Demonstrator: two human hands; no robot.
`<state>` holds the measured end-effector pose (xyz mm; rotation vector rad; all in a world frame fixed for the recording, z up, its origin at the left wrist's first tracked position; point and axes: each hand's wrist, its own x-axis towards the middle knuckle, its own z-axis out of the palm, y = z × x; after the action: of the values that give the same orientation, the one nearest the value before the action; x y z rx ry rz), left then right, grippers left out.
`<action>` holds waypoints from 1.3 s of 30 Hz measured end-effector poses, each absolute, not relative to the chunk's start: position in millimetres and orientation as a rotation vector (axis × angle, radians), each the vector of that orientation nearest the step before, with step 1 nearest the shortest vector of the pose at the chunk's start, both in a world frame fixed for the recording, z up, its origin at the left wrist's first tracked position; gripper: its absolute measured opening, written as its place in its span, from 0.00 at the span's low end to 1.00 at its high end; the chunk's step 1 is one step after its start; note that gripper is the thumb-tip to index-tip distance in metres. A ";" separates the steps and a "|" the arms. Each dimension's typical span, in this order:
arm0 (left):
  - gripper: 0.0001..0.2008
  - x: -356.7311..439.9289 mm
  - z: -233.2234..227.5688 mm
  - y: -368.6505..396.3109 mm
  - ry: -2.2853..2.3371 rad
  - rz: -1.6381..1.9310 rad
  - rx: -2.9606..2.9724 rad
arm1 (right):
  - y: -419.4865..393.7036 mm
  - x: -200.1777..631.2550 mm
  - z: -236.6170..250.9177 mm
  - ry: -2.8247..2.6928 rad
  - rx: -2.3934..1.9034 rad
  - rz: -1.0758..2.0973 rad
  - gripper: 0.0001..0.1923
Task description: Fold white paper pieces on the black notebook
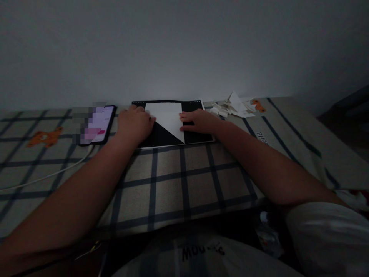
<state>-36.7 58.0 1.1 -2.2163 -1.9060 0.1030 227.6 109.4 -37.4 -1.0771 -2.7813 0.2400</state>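
A white sheet of paper [168,117] lies on a black pad [164,137] with small holes along its far edge. The sheet's lower left side runs diagonally to a point near the pad's front edge. Curled at the sheet's left side is my left hand [134,123], its thumb and fingertips closed at the paper's edge. From the right, my right hand [200,121] rests on the pad with fingers stretched and apart, the tips touching the sheet's right edge.
A phone [99,125] with a lit screen and a white cable [72,165] lies left of the pad. Torn paper scraps [235,105] are heaped at the right. The checked tablecloth [170,173] reaches back to a grey wall [178,46]. A clear bottle [268,234] is below the table edge.
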 end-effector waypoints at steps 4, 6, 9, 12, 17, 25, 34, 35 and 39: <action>0.31 -34.0 -1.5 51.2 -1.864 0.095 -2.212 | 111.9 228.6 -40.0 -2.787 -1.049 0.225 0.28; 0.31 -32.5 -2.7 48.6 -1.868 0.085 -2.211 | 111.8 229.0 -39.7 -2.780 -1.051 0.238 0.28; 0.31 -30.8 -3.0 46.3 -1.868 0.062 -2.222 | 110.4 229.1 -38.3 -2.772 -1.059 0.252 0.28; 0.28 -27.4 -2.5 44.2 -1.818 0.039 -2.280 | 109.2 229.0 -37.8 -2.777 -1.063 0.240 0.27; 0.27 -18.8 -0.8 39.3 -1.745 0.086 -2.361 | 109.4 229.3 -39.6 -2.767 -1.082 0.194 0.29; 0.29 -18.6 4.7 31.7 -1.742 0.196 -2.386 | 109.7 228.2 -38.2 -2.776 -1.063 0.261 0.28; 0.34 -10.1 4.3 25.0 -1.815 0.166 -2.372 | 108.5 229.7 -37.7 -2.768 -1.085 0.237 0.29; 0.35 -8.5 3.9 23.8 -1.822 0.160 -2.366 | 108.8 229.8 -37.7 -2.771 -1.081 0.234 0.29; 0.38 -1.2 2.8 19.1 -1.836 0.196 -2.330 | 109.3 230.0 -37.8 -2.777 -1.070 0.236 0.27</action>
<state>-1.2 19.1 2.8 -2.3296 -1.8364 0.1955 230.0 109.3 -37.8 -1.0699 -2.7770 0.2357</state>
